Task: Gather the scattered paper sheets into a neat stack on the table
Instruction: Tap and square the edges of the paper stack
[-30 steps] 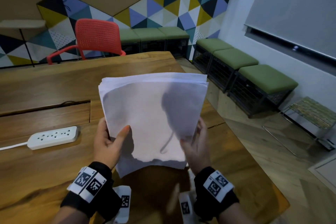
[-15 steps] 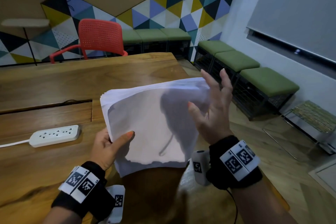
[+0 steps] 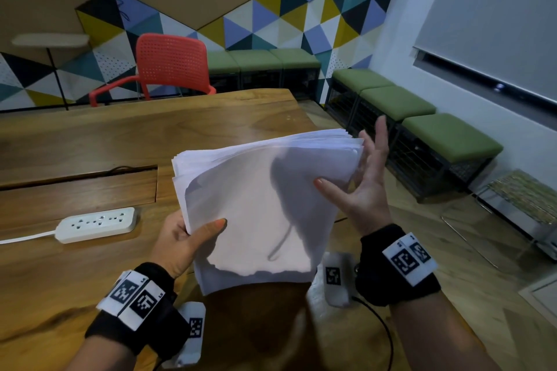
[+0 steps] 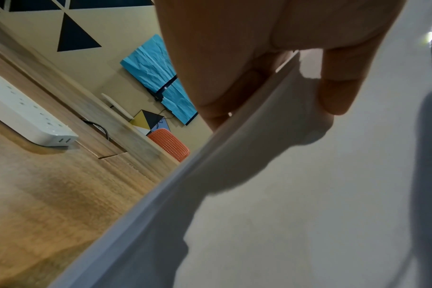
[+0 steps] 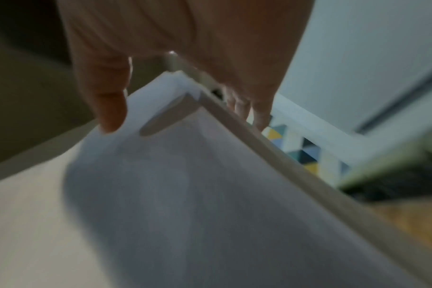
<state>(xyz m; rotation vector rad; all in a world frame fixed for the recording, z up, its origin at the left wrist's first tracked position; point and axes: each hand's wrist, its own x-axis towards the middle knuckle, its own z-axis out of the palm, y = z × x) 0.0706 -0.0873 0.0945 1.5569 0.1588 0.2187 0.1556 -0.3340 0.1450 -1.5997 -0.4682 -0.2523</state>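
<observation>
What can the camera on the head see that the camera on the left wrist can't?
Only the head view shows the right hand, fingers straight along the right edge of the paper stack, plus the green stools and both wristbands. Only the left wrist view shows, close up, the left hand's fingers curled behind the stack and the thumb pressing on its front. Both show the left hand gripping the stack, the white power strip, the wooden table and the red chair.

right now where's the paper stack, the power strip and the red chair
paper stack (image 3: 256, 205), head view, middle of the top sheet
power strip (image 3: 96, 224), head view, top face with the sockets
red chair (image 3: 171, 65), head view, centre of the perforated backrest
</observation>
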